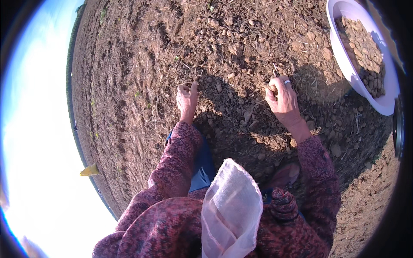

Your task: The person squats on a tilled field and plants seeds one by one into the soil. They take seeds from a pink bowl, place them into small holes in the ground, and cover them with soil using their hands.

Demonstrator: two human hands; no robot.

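My right hand (pixel 284 101), with a ring on one finger, is just over the dry soil (pixel 237 51). Its thumb and fingers close around a small tan lump (pixel 273 88) that looks like an unshelled peanut. To the left, my left hand (pixel 186 100) is low over the ground with curled fingers and the thumb raised. Whether it pinches anything is hidden. Between the hands lie clods, dry stalks and bits of plant debris, partly in my shadow. A pale pink plastic basin (pixel 347 61) at the upper right contains many unshelled peanuts (pixel 363 45).
Ploughed field stretches away to the left, up to a green tree line (pixel 70 64). A yellow bag-like object (pixel 89 170) shows near the far field edge. The end of a whitish scarf (pixel 234 196) hangs in front of my chest. A dark round rim (pixel 398 129) stands at the right.
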